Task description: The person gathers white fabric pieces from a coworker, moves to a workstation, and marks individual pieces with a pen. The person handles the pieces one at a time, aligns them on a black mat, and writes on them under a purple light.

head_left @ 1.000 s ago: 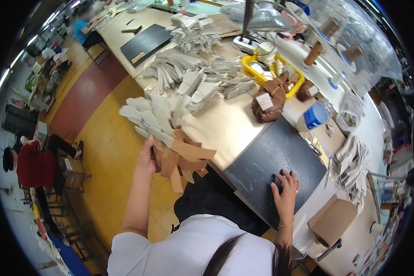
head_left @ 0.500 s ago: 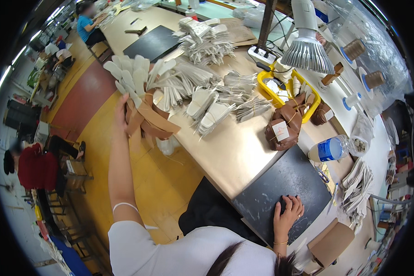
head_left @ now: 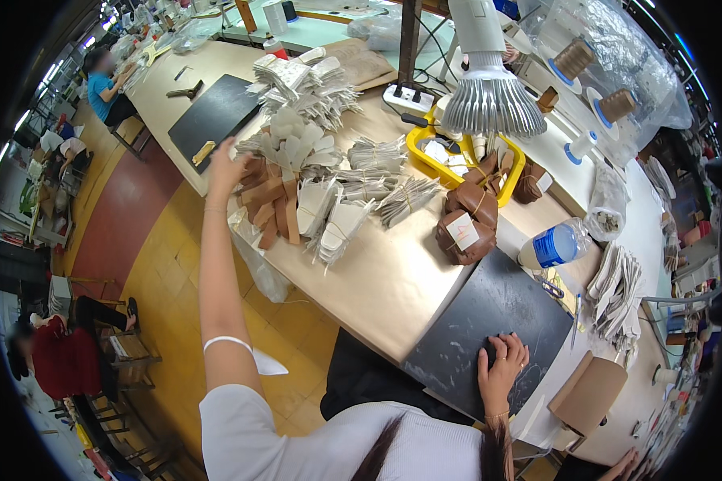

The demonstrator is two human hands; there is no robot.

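Now the brown-and-pale bundle (head_left: 264, 192) has swung in beside pale stacks (head_left: 377, 152), putting worktop (head_left: 353, 289) rather than floor (head_left: 156, 305) beneath it at upper left, my left hand (head_left: 226, 170) at its edge, fingers' grip unclear, my right hand (head_left: 501, 371) loosely spread on the black board (head_left: 457, 329).

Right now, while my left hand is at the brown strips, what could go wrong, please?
1. The brown strips, beside your left hand near the table edge, might slip to the floor.
2. The off-white bundles lie crowded together, so pieces could get mixed.
3. The silver lamp juts in front of the yellow basket; a reaching arm might bump it.
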